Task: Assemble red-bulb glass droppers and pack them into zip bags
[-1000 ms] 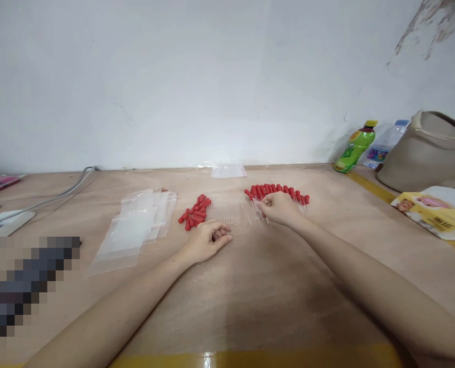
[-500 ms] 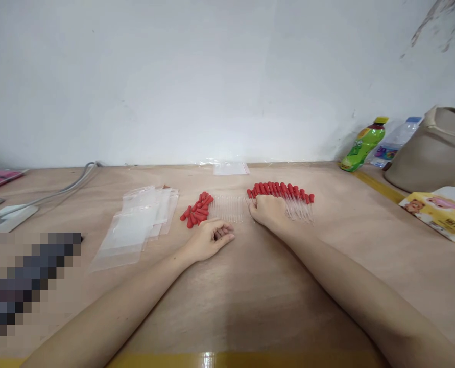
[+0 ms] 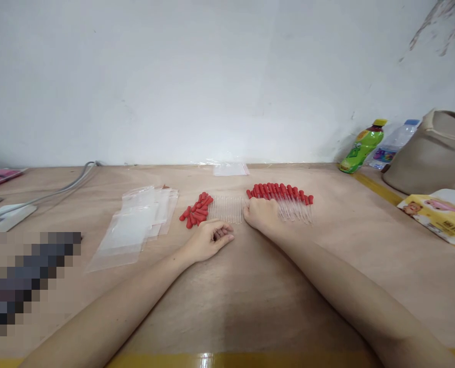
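My left hand (image 3: 211, 240) rests on the table with its fingers loosely curled, the thumb apart from them, and nothing visible in it. Just beyond it lies a loose heap of red rubber bulbs (image 3: 198, 210). Beside the heap is a row of clear thin dropper tubes (image 3: 225, 209), side by side. My right hand (image 3: 261, 212) is closed at the right end of this row, thumb and fingertips against the last tubes; what it grips is hidden. Behind and right of it, a fanned row of droppers with red bulbs (image 3: 279, 191) lies partly covered by the hand.
Clear zip bags (image 3: 135, 225) overlap on the left, and another bag (image 3: 231, 169) lies against the wall. A cable (image 3: 64, 188) runs at far left. At right stand a green bottle (image 3: 363, 148), a water bottle (image 3: 396, 145), a beige bag (image 3: 430, 153) and a yellow-white packet (image 3: 439, 214).
My right hand has shifted slightly left, away from the red-bulbed droppers and against the end of the tube row. My left hand has stayed in place.
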Tool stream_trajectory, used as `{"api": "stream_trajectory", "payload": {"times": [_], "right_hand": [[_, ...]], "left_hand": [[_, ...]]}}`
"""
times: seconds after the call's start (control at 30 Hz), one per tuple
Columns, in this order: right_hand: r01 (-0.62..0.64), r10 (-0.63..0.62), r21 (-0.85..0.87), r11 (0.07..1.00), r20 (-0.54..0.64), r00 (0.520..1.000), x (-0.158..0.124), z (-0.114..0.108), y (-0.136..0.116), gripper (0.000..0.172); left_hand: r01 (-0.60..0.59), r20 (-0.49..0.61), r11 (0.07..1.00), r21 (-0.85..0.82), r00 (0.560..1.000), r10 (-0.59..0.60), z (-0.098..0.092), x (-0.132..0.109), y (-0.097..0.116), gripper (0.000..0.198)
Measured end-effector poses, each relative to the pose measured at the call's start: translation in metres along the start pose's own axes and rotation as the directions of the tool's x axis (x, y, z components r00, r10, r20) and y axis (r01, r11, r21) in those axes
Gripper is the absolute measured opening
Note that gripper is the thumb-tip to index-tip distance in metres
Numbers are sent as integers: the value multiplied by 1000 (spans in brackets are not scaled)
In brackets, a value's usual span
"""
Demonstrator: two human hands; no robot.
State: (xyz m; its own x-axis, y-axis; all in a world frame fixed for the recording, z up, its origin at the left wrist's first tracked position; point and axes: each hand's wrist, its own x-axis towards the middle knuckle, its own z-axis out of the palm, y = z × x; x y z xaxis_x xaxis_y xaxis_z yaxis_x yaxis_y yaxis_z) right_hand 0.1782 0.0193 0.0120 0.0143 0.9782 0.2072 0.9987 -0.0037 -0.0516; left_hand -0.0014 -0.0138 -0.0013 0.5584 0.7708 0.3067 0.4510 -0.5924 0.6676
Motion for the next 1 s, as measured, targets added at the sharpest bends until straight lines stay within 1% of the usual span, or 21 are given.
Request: {"api": "stream_trajectory", "payload": {"times": [0.17,0.27,0.33,0.37,0.43,0.47,0.5,0.57,0.63,0.7,0.77,0.83,0.9,1.0], "right_hand": [[35,-35,2,999,22,999,0,2,-1,29],[56,-56,-5,998,26,998,-3,2,1,30],[69,-69,-13,998,16,998,-8,-1,3,30],[72,-72,-16,997,10,997,-12,-4,5,31],[80,-80,-14,997,-15,997,-22,-11,8,33],[84,-84,-10,996,-30,996,-28,-15,10,34],[93,-93,-7,996,-50,994,-34,-18,12,34],[118,-117,3,993,-113,987,-46,-23,16,32],[164,-156,29,986,-188,970,-55,-21,21,28],[250,-222,82,965,-257,941,-61,-13,28,25],[342,-283,155,927,-309,908,-62,-2,34,24],[389,-297,238,890,-345,890,-61,9,40,22],[407,-288,313,858,-363,886,-58,16,43,19],[443,-297,368,817,-390,872,-56,20,45,18]], "left_hand": [[-11,5,1000,8,1000,11,0,0,0,16],[-29,-10,999,20,1000,29,2,-2,1,17],[-57,-60,996,73,996,62,1,-3,1,16],[-68,-103,991,114,991,80,-1,-3,0,16],[-40,-209,978,206,974,84,-11,0,-3,16],[7,-269,969,247,961,62,-19,2,-5,16],[87,-316,955,284,949,8,-27,5,-8,18],[264,-409,904,335,906,-113,-47,10,-16,22],[393,-428,838,378,877,-219,-65,14,-25,24],[483,-405,779,399,855,-323,-77,15,-34,30],[542,-364,746,387,833,-417,-82,15,-41,34],[575,-323,734,360,815,-481,-82,13,-45,36],[581,-295,738,344,813,-503,-80,11,-47,36],[567,-289,743,355,823,-489,-78,11,-46,34]]}}
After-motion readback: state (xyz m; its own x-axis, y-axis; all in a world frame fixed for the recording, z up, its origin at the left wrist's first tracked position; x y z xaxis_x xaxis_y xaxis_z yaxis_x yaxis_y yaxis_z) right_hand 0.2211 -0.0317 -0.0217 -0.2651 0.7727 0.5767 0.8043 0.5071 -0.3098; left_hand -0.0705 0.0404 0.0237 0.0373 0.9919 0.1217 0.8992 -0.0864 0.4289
